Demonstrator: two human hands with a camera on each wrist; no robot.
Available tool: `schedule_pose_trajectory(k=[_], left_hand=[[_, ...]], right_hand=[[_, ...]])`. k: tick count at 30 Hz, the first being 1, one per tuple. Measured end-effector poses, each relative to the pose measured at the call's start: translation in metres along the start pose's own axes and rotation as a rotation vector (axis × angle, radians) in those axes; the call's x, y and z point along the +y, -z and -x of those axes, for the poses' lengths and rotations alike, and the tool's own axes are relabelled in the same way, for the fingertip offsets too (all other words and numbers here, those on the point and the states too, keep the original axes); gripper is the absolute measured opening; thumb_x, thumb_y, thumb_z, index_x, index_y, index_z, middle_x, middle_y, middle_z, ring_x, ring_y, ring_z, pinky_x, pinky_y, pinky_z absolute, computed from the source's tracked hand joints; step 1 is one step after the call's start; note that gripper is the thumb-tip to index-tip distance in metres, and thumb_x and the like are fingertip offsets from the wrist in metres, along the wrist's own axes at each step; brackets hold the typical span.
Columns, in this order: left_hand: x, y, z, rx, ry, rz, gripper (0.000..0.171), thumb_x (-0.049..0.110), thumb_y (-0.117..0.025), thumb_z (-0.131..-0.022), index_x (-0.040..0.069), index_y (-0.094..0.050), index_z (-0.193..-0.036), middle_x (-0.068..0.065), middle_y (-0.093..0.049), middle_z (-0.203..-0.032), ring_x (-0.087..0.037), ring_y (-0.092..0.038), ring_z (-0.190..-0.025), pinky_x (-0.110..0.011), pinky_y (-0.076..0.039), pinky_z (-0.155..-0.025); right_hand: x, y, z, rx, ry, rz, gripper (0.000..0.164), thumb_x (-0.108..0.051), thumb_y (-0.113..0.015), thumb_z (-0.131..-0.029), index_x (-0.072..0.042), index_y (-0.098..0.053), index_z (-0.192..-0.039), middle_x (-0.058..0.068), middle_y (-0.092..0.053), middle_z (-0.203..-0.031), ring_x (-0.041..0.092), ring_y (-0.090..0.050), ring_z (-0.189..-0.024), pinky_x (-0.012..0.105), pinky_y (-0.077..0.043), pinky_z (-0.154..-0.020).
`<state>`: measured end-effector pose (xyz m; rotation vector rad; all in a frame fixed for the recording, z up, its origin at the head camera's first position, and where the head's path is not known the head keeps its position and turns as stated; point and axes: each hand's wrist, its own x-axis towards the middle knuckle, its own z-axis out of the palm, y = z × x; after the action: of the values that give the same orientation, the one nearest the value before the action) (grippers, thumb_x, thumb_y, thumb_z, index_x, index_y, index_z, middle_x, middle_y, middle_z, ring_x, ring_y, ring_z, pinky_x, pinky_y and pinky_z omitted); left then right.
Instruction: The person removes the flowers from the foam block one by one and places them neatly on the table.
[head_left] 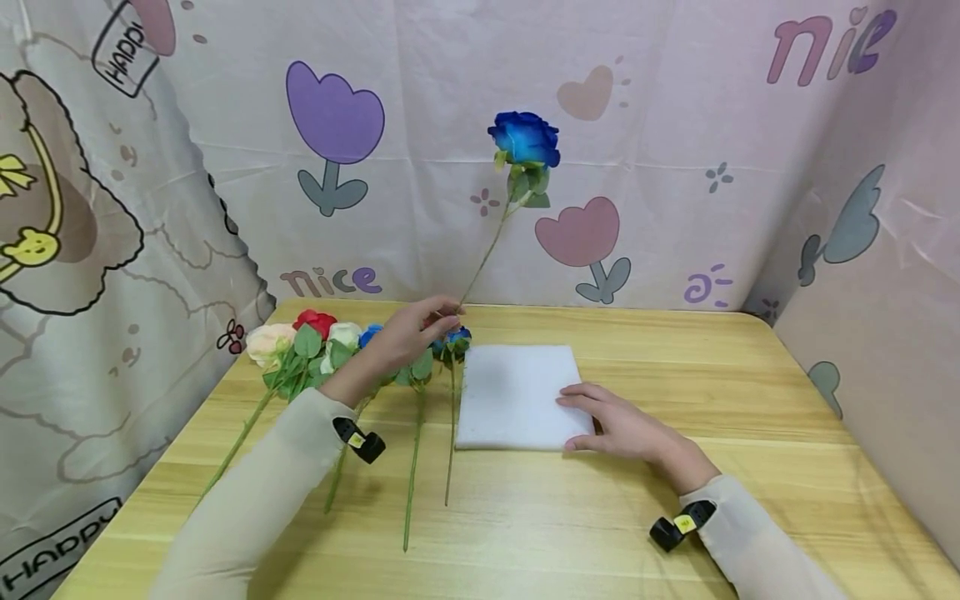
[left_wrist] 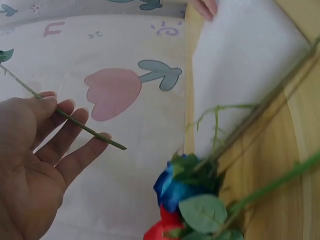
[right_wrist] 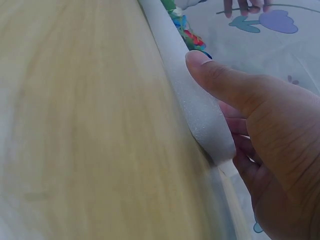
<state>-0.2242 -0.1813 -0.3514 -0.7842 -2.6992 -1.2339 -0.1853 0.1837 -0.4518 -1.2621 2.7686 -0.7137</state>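
Note:
My left hand [head_left: 408,337] pinches the thin stem of a blue rose [head_left: 525,140], which stands tilted in the air above the back of the table. The left wrist view shows the lower stem [left_wrist: 75,121] running across the fingers, its cut end free. Flat on the table lies a white foam sheet [head_left: 517,400]. My right hand [head_left: 622,421] rests on its right side, fingers on top and thumb at the near edge; the fingertips are hidden in the right wrist view, beyond the foam's side [right_wrist: 200,110]. Another blue rose [head_left: 456,340] lies against the foam's left side.
Several artificial roses lie left of the foam, including a peach rose [head_left: 270,343], a red rose [head_left: 315,322] and a white rose [head_left: 345,336]. Their green stems [head_left: 412,483] point toward the front. A printed curtain [head_left: 435,225] stands behind the wooden table [head_left: 675,358].

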Motion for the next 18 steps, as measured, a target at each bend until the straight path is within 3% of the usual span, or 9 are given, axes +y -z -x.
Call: schedule_pose_trajectory(k=[6, 13, 18], left_hand=[[-0.005, 0.014, 0.014, 0.024, 0.0, -0.05, 0.02, 0.02, -0.053, -0.102, 0.011, -0.063, -0.118, -0.009, -0.067, -0.105, -0.028, -0.065, -0.092, -0.037, -0.054, -0.075], [-0.012, 0.029, 0.031, 0.048, 0.004, -0.099, 0.021, 0.018, -0.054, -0.102, 0.006, -0.063, -0.117, -0.007, -0.068, -0.095, -0.03, -0.065, -0.088, -0.038, -0.054, -0.073], [-0.019, 0.039, 0.045, 0.063, 0.078, -0.116, 0.024, 0.023, -0.055, -0.102, 0.011, -0.062, -0.121, -0.006, -0.069, -0.099, -0.025, -0.067, -0.09, -0.041, -0.057, -0.076]], right_hand=[[0.0, -0.001, 0.0, 0.013, 0.013, 0.005, 0.071, -0.051, -0.07, -0.086, -0.005, -0.055, -0.137, 0.01, -0.046, -0.144, 0.031, -0.04, -0.134, 0.048, -0.034, -0.11], [0.0, 0.0, 0.0, 0.006, 0.007, 0.0, 0.072, -0.052, -0.069, -0.086, -0.005, -0.055, -0.138, 0.01, -0.045, -0.145, 0.032, -0.039, -0.135, 0.048, -0.032, -0.111], [0.0, -0.001, 0.0, 0.009, 0.003, -0.001, 0.072, -0.051, -0.07, -0.086, -0.005, -0.054, -0.138, 0.01, -0.045, -0.145, 0.032, -0.039, -0.135, 0.047, -0.033, -0.111]])
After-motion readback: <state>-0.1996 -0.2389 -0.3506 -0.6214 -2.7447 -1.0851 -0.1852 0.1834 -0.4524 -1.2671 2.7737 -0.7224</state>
